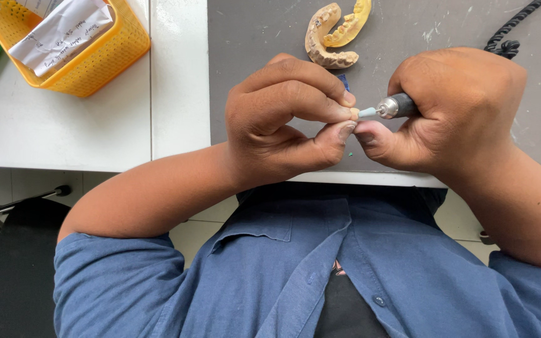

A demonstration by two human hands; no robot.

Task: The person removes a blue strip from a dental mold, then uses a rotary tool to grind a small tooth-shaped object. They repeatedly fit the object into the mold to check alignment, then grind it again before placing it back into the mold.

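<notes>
so nearest to the camera a blue shirt (295, 275) is filling the bottom of the view, both forearms coming out of rolled sleeves and reaching up onto the grey mat (270, 37), which I'm using as my landmark here

Right at the near edge of the mat the left hand (283, 122) is pinching a tiny pale piece (354, 113) between thumb and forefinger, fingers curled in tight around it. It's so small I honestly can't tell what it is. The right hand (458, 109) is sitting just beside it on the mat's near edge, fist closed around a small metal rotary tool (397, 106), and the light blue tip (367, 112) is touching the piece, or as good as. The two thumbs are pressing together underneath, bracing each other.

Looks to me like the grinding or polishing step is happening right now, tip on the work. I'd guess the next bit is calling for a light steady touch and turning the piece a little in the pinch, since it could easily slip or fly off.

Further up the mat, at its far edge, a tan and yellow teeth model (334, 34) is lying untouched, well apart from the hands. A black coiled cord (508, 37) is trailing off the mat's far right corner. Off the mat's left side, on the white table (95, 125), a yellow basket (89, 59) is holding folded paper (64, 31)
</notes>
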